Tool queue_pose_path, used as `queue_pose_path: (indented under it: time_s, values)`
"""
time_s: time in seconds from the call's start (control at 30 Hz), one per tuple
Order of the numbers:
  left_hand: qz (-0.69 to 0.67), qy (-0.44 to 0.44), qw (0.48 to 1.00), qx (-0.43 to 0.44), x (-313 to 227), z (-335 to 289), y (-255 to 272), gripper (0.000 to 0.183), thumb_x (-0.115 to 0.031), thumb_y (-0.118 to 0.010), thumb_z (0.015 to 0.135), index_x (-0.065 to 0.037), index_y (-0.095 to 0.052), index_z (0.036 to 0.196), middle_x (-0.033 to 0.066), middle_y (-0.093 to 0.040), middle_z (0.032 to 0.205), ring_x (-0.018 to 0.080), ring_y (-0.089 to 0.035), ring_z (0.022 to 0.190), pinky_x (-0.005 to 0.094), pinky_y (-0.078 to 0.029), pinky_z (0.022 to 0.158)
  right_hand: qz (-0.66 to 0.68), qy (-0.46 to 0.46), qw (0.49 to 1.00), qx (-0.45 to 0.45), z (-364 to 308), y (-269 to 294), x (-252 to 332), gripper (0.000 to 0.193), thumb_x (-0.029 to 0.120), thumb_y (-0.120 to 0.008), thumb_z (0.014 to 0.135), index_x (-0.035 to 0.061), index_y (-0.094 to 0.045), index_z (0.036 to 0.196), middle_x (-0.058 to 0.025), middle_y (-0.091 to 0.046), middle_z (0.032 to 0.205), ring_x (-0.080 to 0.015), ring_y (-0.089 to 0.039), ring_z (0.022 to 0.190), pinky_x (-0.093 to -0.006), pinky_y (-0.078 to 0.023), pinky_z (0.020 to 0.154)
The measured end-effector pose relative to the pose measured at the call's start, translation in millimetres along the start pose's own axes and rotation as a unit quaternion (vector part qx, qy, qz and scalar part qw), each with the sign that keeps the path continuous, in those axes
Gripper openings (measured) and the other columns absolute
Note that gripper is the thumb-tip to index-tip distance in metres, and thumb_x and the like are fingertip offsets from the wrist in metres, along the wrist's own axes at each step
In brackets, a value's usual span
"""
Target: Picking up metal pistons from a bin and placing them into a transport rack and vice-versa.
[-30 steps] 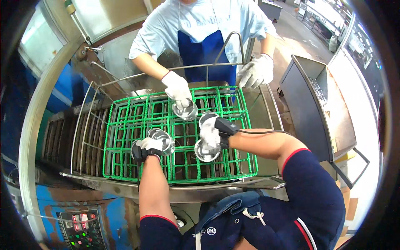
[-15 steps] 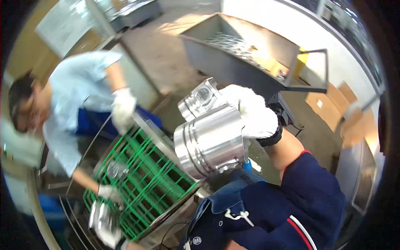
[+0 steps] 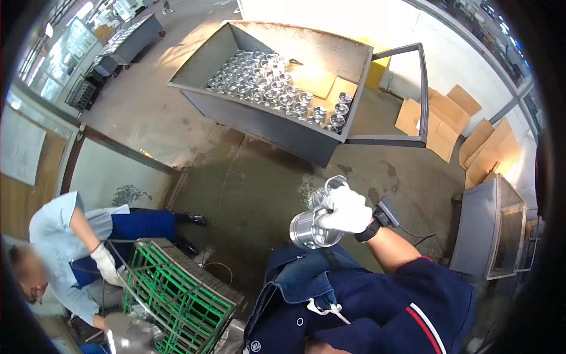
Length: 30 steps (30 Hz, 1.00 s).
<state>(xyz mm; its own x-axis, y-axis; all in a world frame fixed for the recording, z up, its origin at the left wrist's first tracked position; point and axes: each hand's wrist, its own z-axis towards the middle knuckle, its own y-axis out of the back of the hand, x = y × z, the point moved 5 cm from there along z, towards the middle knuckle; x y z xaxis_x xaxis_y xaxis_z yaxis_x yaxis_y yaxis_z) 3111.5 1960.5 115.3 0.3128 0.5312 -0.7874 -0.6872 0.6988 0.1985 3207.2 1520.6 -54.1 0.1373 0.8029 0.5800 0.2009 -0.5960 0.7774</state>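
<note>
My right hand (image 3: 346, 211), in a white glove, is closed on two shiny metal pistons. The nearer piston (image 3: 303, 230) shows its ring grooves and points left; the other piston (image 3: 319, 196) sits just beyond it, partly covered by my fingers. Both are held in the air in front of my chest. My left hand does not show. A blurred metal piston (image 3: 127, 332) appears at the lower left, over the green wire rack (image 3: 183, 295); what holds it cannot be seen.
A co-worker at the left has one gloved hand (image 3: 106, 264) at the rack's frame. Ahead stands a grey metal bin (image 3: 259, 121) holding many pistons and cardboard, with a frame (image 3: 423, 94) jutting from its right end. Cardboard boxes (image 3: 439, 121) and a grey cabinet (image 3: 480, 227) stand right.
My view has swung toward the bin, and the rack now sits lower left. My right hand, still holding both pistons, appears lower and farther from the camera. My left hand has left the view.
</note>
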Motion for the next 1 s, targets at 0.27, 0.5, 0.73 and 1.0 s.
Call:
queue_pose_path:
  time_s: [0.27,0.5,0.73,1.0]
  values:
    - [-0.056,0.106,0.935,0.333,100.0,30.1,-223.4,0.044,-0.001,-0.056,0.088,0.004,-0.056,0.132,0.0195,-0.067,0.118,0.0268,-0.068,0.103,0.0412,-0.056,0.093,-0.054,0.058,0.991,-0.105,87.5,27.5,-48.6,0.036,0.046,-0.067,0.07,0.0107,-0.072,0.074,-0.0149,-0.064,0.07,-0.0333,-0.064,0.069,-0.0445,-0.051,0.062]
    - [-0.049,0.265,0.898,0.348,181.2,62.7,-416.5,0.038,0.009,-0.063,0.07,0.004,-0.07,0.107,0.0136,-0.068,0.114,0.0218,-0.067,0.1,0.0345,-0.054,0.088,-0.133,-0.068,0.97,-0.191,185.1,89.7,-94.6,0.018,0.028,-0.066,0.068,0.011,-0.07,0.062,-0.0148,-0.063,0.062,-0.036,-0.062,0.059,-0.0444,-0.051,0.059]
    - [0.22,0.121,0.819,0.517,169.5,108.4,-596.8,0.034,-0.011,-0.074,0.072,-0.007,-0.077,0.106,0.0138,-0.073,0.101,0.0226,-0.072,0.088,0.0355,-0.056,0.083,-0.181,-0.146,0.959,-0.161,305.5,143.3,-179.1,0.019,0.029,-0.067,0.07,0.0113,-0.074,0.071,-0.0161,-0.068,0.071,-0.0354,-0.065,0.067,-0.045,-0.053,0.064]
    - [0.279,-0.01,0.712,0.645,121.2,85.8,-771.3,0.039,-0.01,-0.068,0.072,-0.009,-0.076,0.11,0.0083,-0.07,0.072,0.017,-0.065,0.063,0.0326,-0.055,0.069,-0.184,-0.169,0.947,-0.2,483.7,86.5,-412.8,0.021,0.024,-0.063,0.075,0.0101,-0.074,0.085,-0.0149,-0.069,0.076,-0.0319,-0.067,0.074,-0.0459,-0.053,0.072]
